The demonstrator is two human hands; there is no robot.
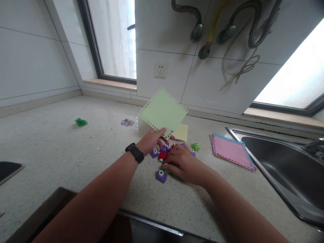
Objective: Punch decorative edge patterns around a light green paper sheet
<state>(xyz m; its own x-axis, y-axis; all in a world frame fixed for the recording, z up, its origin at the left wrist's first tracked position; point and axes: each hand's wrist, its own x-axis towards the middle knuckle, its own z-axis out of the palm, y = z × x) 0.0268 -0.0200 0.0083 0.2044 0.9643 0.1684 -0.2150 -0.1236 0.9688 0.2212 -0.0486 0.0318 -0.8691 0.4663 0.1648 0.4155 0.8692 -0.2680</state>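
Observation:
My left hand point(152, 140), with a black watch on its wrist, pinches the lower corner of a pale green sheet of paper point(163, 109). Small shapes are punched along the sheet's edges, and it is held up tilted above the counter. My right hand point(181, 162) lies low over a group of small paper punches, its fingers curled around a green paper punch point(166, 166) that is mostly hidden. Close by are a purple punch with a star point(161, 176), a red punch point(162, 156) and several more purple ones. Another green punch point(195, 146) sits to the right.
Behind the raised sheet lies a yellow paper point(182, 132). A stack of pink and blue punched sheets point(231, 151) rests beside the steel sink point(275, 189). Paper confetti point(127, 122) and a crumpled green piece point(80, 122) are on the speckled counter point(63, 145) at left.

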